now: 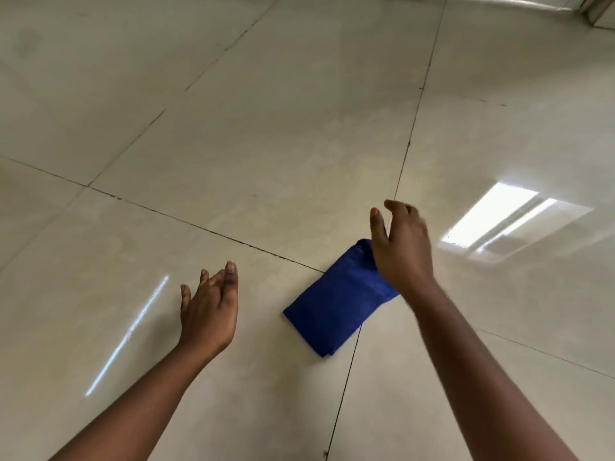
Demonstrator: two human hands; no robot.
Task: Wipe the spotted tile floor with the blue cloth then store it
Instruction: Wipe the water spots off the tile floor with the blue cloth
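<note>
From the head camera, a folded blue cloth point(336, 302) lies flat on the glossy cream tile floor point(266, 144), across a dark grout line, at about four o'clock from the centre of view. The right hand point(401, 242) hovers over the cloth's far end, at its one o'clock, fingers loosely curved and holding nothing. The left hand point(209, 311) is at the cloth's nine o'clock, well apart from it, fingers relaxed and spread, empty.

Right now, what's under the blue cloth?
The folded blue cloth lies on the tile floor, straddling a grout joint. The right hand hides its far end; whatever lies beneath the cloth is covered.
</note>
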